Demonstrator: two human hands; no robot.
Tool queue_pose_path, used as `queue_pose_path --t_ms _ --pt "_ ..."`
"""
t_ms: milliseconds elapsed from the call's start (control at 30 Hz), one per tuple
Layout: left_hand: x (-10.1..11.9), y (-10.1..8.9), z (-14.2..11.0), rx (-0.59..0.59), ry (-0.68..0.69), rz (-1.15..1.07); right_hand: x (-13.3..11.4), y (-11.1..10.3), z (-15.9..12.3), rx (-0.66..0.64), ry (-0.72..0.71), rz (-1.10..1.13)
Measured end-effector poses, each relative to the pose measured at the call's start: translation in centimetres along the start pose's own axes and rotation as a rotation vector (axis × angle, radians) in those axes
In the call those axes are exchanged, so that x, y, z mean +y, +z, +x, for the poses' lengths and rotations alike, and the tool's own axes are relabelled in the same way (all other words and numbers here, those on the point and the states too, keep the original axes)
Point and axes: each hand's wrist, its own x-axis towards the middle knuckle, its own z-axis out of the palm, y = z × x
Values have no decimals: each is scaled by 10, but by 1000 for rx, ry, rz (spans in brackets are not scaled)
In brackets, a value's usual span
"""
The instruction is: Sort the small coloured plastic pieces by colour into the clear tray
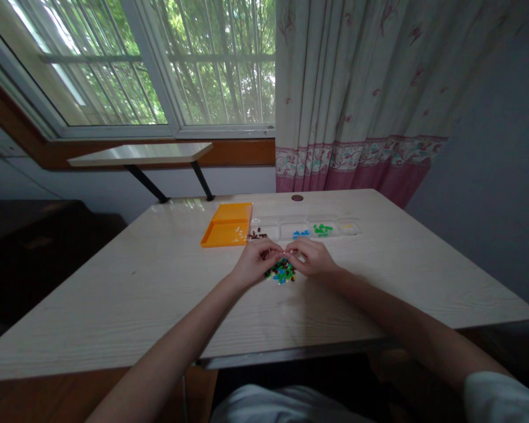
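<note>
My left hand [260, 261] and my right hand [311, 257] meet above a heap of small bricks [283, 271] in green, blue, brown and yellow. The fingertips of both hands are pinched close together, with a tiny pale piece seeming to sit between them; its kind is too small to tell. Just behind the hands, a clear compartment tray [286, 228] holds sorted pieces: brown pieces [258, 235] at left, blue pieces [301, 234], green pieces [322, 230], and a few yellow pieces [348, 227] at right. White pieces [240, 234] lie in an orange box [226, 225].
The pale wooden table [158, 305] runs out to both sides of my arms. A small raised shelf [145, 154] on black legs stands at the back left. Behind the table are a barred window [220, 64] and a patterned curtain [357, 106]. A round brown disc [297, 198] shows near the back edge.
</note>
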Motion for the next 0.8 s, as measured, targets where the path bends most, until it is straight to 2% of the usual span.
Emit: queue_pose_path --t_ms 233,367,533,667,800 --pt "-1 0 -2 17 29 51 1 0 0 -25 17 17" --pt "-4 -2 -2 70 18 54 6 -2 0 -29 51 -2" --pt "-1 -8 -2 174 20 69 16 -6 -1 -224 86 -72" --pt "5 -11 -4 267 85 84 17 -6 -2 -398 64 -56" --pt "9 -12 -5 340 135 102 18 -3 -3 -447 47 -39"
